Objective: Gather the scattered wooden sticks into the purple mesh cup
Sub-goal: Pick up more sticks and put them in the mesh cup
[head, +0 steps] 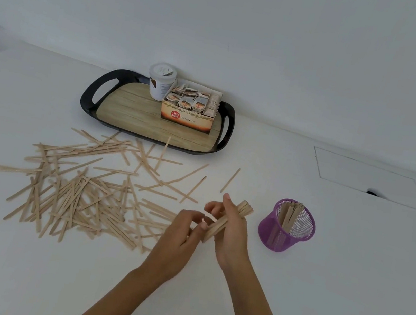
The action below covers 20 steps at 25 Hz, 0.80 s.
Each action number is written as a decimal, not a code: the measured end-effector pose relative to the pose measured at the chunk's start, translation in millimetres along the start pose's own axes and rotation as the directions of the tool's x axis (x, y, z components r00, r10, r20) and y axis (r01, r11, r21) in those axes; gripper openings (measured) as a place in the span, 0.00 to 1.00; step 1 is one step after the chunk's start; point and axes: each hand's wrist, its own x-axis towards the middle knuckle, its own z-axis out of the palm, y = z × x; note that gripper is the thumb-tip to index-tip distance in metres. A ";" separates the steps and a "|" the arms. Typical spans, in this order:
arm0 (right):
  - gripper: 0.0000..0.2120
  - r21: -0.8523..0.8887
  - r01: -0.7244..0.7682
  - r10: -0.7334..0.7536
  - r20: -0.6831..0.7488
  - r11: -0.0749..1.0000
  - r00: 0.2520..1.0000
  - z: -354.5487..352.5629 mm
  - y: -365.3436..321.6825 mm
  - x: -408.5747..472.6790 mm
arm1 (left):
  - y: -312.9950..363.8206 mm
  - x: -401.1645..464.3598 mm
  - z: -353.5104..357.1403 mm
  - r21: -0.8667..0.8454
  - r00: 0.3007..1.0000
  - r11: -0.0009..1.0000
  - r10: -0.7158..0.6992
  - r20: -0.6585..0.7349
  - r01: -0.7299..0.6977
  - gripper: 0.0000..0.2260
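Observation:
Many thin wooden sticks (80, 192) lie scattered in a loose heap across the white table's left and middle. My right hand (231, 231) grips a bundle of sticks (243, 209) that slants up to the right. Just left of it, my left hand (182, 231) touches the bundle's lower end with curled fingers. The purple mesh cup (274, 236) stands upright to the right of my hands, a short gap away, with several sticks leaning inside it.
A black tray (92, 91) with a wood-pattern floor sits at the back, holding a white lidded tub (161, 81) and an open box of tea bags (189, 111). A flat rectangular hatch (371, 179) lies in the tabletop at the right. A wall runs behind.

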 end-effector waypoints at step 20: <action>0.05 -0.640 0.039 0.023 0.089 0.767 0.996 -55.0 -98.8 -23.2 | 11.4 20.9 14.8 0.319 0.930 0.874 0.330 0.164 -0.367 0.15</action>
